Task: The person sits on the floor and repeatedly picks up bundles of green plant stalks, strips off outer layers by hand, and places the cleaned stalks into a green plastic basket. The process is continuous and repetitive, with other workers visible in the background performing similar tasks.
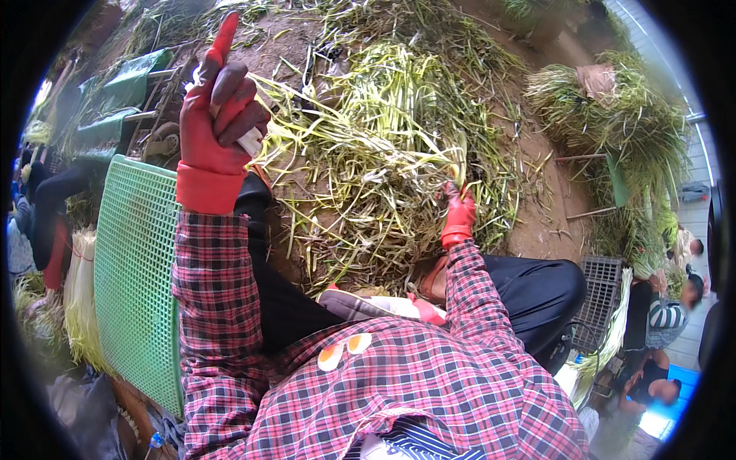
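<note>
My left hand [221, 115], in a stained red rubber glove, is raised with the index finger extended. Its other fingers curl around pale stalks [250, 142] of a scallion-like vegetable, whose white ends show below the fist. Long yellow-green leaves [351, 129] stretch from that side across toward my right hand [460, 215]. That hand, also in a red glove, is low over the heap and grips a tuft of leaves [460, 164]; its fingertips are partly hidden. Beneath both lies a heap of loose leaves and trimmings [379, 213] on the brown ground.
A green plastic mesh panel [138, 276] stands against my left side, with tied pale stalks [80, 293] beyond it. Grassy bundles [609, 115] are piled at right. A dark plastic crate [598, 299] sits past my right knee [552, 282]. Other people [667, 313] sit farther right.
</note>
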{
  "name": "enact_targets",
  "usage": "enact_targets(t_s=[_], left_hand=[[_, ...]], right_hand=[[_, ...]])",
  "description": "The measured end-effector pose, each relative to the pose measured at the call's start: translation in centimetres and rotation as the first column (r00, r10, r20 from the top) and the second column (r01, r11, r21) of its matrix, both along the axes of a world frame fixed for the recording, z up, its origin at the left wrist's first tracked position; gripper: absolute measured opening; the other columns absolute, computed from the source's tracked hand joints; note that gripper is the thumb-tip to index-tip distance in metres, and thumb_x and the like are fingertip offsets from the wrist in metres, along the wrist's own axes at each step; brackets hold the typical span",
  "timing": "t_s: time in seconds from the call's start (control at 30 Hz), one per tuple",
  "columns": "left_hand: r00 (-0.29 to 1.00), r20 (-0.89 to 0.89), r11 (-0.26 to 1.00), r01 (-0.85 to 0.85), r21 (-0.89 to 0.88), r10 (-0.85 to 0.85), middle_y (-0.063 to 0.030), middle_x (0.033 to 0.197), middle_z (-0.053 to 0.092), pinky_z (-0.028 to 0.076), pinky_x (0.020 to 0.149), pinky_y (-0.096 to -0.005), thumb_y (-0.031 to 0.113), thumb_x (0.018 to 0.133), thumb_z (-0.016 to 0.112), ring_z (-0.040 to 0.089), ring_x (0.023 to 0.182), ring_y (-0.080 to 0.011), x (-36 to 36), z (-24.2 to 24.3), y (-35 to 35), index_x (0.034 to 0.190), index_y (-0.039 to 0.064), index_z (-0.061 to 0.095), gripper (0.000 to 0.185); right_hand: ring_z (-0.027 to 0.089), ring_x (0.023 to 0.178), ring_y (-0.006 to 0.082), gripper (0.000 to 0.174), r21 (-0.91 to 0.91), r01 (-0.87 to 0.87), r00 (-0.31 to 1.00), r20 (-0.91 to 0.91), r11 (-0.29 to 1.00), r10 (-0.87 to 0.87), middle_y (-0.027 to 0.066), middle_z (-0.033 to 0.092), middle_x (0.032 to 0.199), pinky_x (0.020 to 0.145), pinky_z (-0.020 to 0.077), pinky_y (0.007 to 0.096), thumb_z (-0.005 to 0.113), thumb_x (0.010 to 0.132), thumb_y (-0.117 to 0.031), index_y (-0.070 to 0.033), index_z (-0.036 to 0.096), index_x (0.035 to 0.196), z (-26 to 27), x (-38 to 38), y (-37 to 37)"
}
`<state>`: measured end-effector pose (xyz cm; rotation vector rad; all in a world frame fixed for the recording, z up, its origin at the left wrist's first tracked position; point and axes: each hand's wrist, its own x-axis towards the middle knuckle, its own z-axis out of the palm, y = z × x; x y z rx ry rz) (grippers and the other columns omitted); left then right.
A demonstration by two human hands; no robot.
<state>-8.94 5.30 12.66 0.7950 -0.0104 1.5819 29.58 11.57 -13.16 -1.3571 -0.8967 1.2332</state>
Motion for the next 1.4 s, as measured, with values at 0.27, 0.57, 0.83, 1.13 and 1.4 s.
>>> enact_targets(t_s=[0.27,0.57,0.83,1.13,1.4], left_hand=[[0.993,-0.068,0.994,-0.095,0.047,0.098,-0.0123,0.113,0.062,0.02,0.035,-0.0145,0.006,0.093,0.048,0.025,0.044,-0.0004,0.8,0.5,1.1,0.144,0.005,0.029,0.054],[0.81,-0.31,0.823,-0.554,-0.127,0.498,-0.0095,0.113,0.057,0.05,0.088,-0.0403,0.013,0.088,0.062,0.058,0.07,-0.009,1.4,1.6,-0.6,0.14,0.002,0.036,0.059],[0.902,-0.131,0.891,-0.429,-0.149,0.412,-0.0163,0.127,0.052,0.032,0.038,-0.015,0.003,0.095,0.037,0.033,0.046,-0.0008,1.1,0.9,-1.3,0.142,0.005,0.033,0.047],[0.992,0.094,0.996,-0.09,0.017,0.088,-0.0087,0.102,0.056,0.025,0.035,-0.0149,-0.003,0.085,0.038,0.025,0.043,-0.0008,-0.8,0.0,-0.8,0.135,0.005,0.044,0.05],[0.991,0.007,0.991,-0.132,0.021,0.132,-0.0052,0.098,0.055,0.026,0.036,-0.0144,-0.001,0.083,0.049,0.027,0.045,-0.0007,0.6,-0.1,-0.5,0.143,0.004,0.03,0.063]], right_hand=[[0.064,0.09,0.0258,0.04,-0.34,-0.94,-0.271,0.686,-0.031,0.675,0.0104,0.064,0.108,0.077,0.0546,0.0347,0.05,0.087,-0.006,-0.018,0.055,0.125,2.2,-11.8,-14.6],[0.065,0.081,0.0294,0.031,-0.329,-0.672,0.406,0.587,0.664,0.701,0.0146,0.068,0.095,0.079,0.0533,0.0372,0.055,0.092,-0.031,-0.01,0.065,0.112,-1.4,-15.0,-4.3],[0.065,0.09,0.0302,0.059,-0.678,-0.571,-0.335,0.707,0.463,0.623,0.0172,0.064,0.103,0.08,0.0506,0.0426,0.061,0.08,-0.058,-0.004,0.063,0.104,-7.4,-24.6,-10.6],[0.061,0.07,0.0168,0.018,0.043,-0.446,0.886,-0.119,0.894,0.448,0.0102,0.062,0.092,0.06,0.0547,0.0291,0.056,0.084,-0.002,-0.004,0.053,0.101,2.7,-14.5,-2.2],[0.054,0.059,0.0219,0.011,0.197,-0.842,0.426,0.814,0.501,0.395,0.0101,0.057,0.073,0.053,0.0474,0.0339,0.054,0.083,-0.003,-0.006,0.055,0.093,4.7,-12.5,-7.1]])
